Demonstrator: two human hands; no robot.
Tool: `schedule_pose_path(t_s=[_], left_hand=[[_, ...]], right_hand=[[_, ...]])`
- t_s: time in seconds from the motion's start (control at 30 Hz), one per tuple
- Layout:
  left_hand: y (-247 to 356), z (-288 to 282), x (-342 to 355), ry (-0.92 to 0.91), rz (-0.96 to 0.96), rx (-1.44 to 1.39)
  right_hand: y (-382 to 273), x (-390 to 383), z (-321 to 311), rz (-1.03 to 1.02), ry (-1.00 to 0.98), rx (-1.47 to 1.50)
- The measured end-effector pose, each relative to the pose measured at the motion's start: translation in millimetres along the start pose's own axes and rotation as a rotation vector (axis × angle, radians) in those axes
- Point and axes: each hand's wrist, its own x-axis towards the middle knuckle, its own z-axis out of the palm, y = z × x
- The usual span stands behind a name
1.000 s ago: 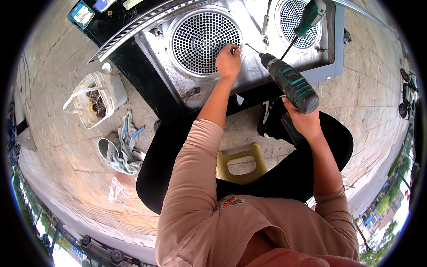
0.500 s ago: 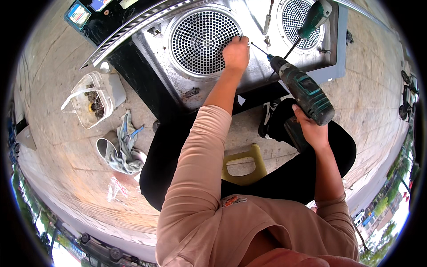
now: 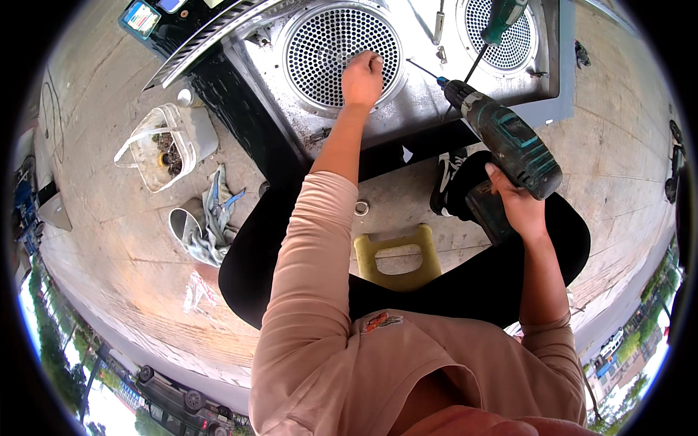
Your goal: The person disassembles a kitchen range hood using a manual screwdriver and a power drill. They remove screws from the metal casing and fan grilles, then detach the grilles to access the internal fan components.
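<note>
My right hand (image 3: 519, 208) is wrapped round the grip of a dark cordless drill (image 3: 509, 138) with teal trim. A long thin bit runs from its chuck toward the upper left, over a metal panel (image 3: 429, 80). My left hand (image 3: 361, 78) is over the left round perforated plate (image 3: 313, 47) in that panel. Its fingers are closed in a pinch; whatever is in them is hidden. A screwdriver with a green handle (image 3: 502, 20) stands tilted beyond the drill, its lower shaft partly hidden. The second perforated plate (image 3: 498, 40) lies behind this screwdriver.
A slotted metal strip (image 3: 207, 47) lies along the panel's left side. On the floor at left are a white bucket (image 3: 207, 134) with small parts in its tray, and a grey cloth (image 3: 212, 236) with blue-handled pliers. A yellow stool (image 3: 396, 276) is between my legs.
My left hand has moved left and slightly down, from the left plate's right rim to over its perforated face. The drill stays in my right hand. The whole view has shifted a little.
</note>
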Motion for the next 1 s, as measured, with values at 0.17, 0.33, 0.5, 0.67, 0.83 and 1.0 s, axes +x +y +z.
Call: schedule_pose_path(t_s=[0.17,0.33,0.5,0.67,0.83,1.0], left_hand=[[-8.9,-63.8,-32.4,-0.212,-0.81,-0.878],[5.9,-64.8,-97.1,-0.391,-1.002,-0.959],[30.3,-54.1,-116.4,-0.482,-0.94,-0.837],[27.2,-48.8,-119.7,-0.466,-0.894,-0.761],[24.0,-45.4,-119.0,-0.438,-0.879,-0.84],[22.0,-41.7,-118.1,-0.396,-0.894,-0.846]], right_hand=[[2.1,-17.2,18.1,-0.03,-0.086,0.069],[24.2,-34.1,49.1,-0.127,-0.097,0.061],[43.6,-44.3,64.6,-0.098,-0.103,0.021],[46.8,-46.5,71.9,-0.087,-0.111,-0.008],[39.9,-44.6,73.0,-0.124,-0.098,-0.048],[39.4,-40.3,76.7,-0.115,-0.087,-0.059]])
